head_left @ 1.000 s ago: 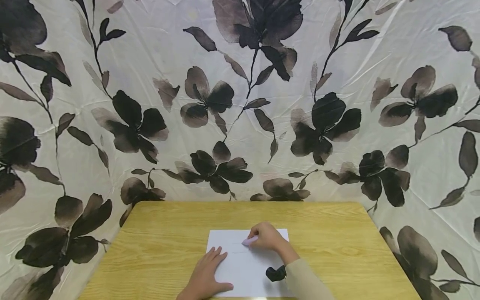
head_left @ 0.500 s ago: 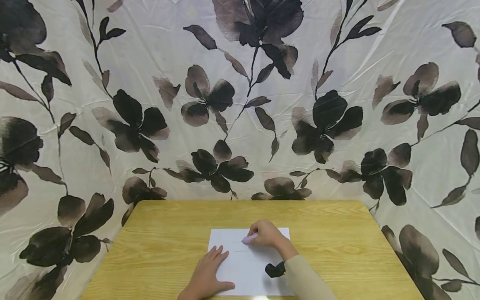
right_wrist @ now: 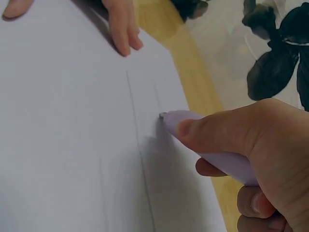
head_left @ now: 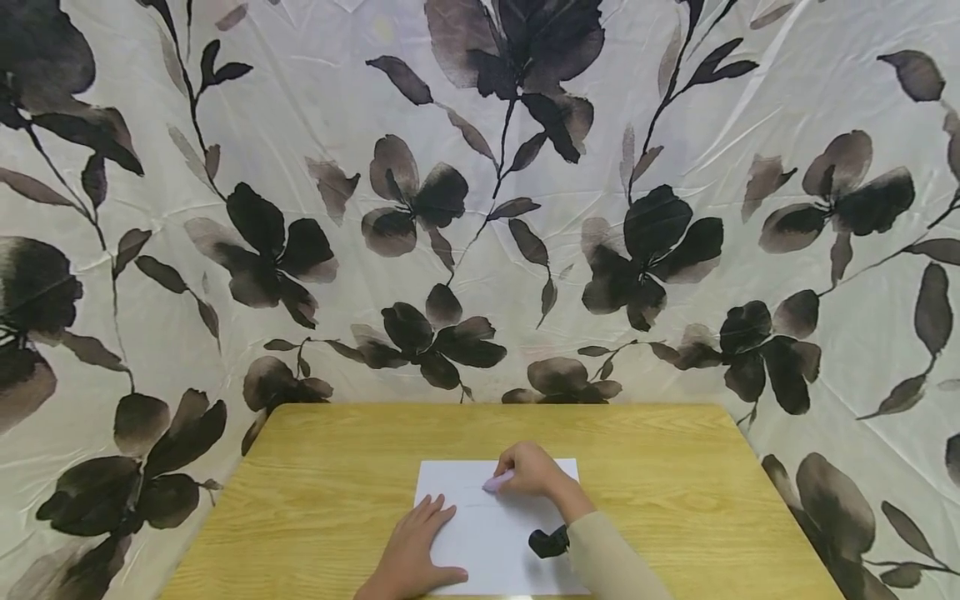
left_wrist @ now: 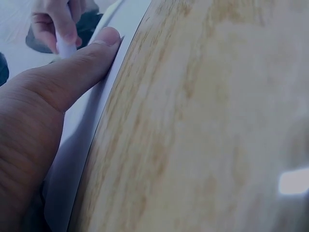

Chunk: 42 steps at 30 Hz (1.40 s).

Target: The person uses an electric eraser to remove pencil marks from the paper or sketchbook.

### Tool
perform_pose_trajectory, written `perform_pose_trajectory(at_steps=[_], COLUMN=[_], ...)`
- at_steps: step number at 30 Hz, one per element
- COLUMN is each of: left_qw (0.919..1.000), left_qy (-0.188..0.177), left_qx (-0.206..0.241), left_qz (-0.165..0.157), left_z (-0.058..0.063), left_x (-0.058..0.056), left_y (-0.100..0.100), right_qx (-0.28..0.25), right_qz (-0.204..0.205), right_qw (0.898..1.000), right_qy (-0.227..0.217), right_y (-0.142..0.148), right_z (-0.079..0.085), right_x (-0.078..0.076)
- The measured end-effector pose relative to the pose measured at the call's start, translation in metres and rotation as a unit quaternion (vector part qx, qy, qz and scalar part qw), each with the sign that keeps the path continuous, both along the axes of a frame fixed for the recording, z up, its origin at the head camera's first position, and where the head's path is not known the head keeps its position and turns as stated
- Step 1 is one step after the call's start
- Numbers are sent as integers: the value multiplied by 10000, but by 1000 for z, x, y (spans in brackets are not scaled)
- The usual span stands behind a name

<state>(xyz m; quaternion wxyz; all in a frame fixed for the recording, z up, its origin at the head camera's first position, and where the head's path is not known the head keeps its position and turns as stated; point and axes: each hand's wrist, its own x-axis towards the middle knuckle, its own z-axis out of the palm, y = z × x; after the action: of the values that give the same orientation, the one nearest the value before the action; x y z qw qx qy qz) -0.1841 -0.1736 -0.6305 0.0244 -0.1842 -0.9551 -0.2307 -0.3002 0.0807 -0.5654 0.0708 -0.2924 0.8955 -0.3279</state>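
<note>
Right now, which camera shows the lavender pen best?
The right wrist view: the lavender pen looks largest there, its metallic tip plainly visible. The head view shows it small, in the right hand; the left wrist view shows it blurred and partly hidden.

Right sleeve: plain, pale beige | cuff: straight-edged, ends just behind the right grip | black unit: small, rounded, bent in outline, beside the cuff, behind the right grip | left grip: bare, ungloved
</note>
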Motion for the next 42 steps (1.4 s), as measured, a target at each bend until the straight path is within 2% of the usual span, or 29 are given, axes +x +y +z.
perform_pose_trajectory(at_steps=[5,9,12,20,27,33,42], left_qw=[9999,9998,9999,9997,9998,9998,9997], left_qy=[76,198,155,233,167,195,234], left_qx=[-98,-76,-13,-85,-76,-32,13], left_qz=[59,36,1,-8,-4,-11,-53], left_z=[-1,-1,-1,1,-1,-1,1], left_x=[0,1,1,-4,0,1,1], left_y=[-2,-2,-1,2,1,1,3], right_qx=[75,55,72,16,-97,-18,102], right_qz=[-185,-92,-4,-152,35,-31,-116], right_qw=[9998,9999,10000,9999,9999,10000,9998], right_qy=[18,70,67,52,59,-37,-150], right_y=[4,0,-3,6,0,-9,5], right_z=[1,0,-2,4,-2,-3,-2], right_x=[1,-1,-3,-3,-3,-2,-2])
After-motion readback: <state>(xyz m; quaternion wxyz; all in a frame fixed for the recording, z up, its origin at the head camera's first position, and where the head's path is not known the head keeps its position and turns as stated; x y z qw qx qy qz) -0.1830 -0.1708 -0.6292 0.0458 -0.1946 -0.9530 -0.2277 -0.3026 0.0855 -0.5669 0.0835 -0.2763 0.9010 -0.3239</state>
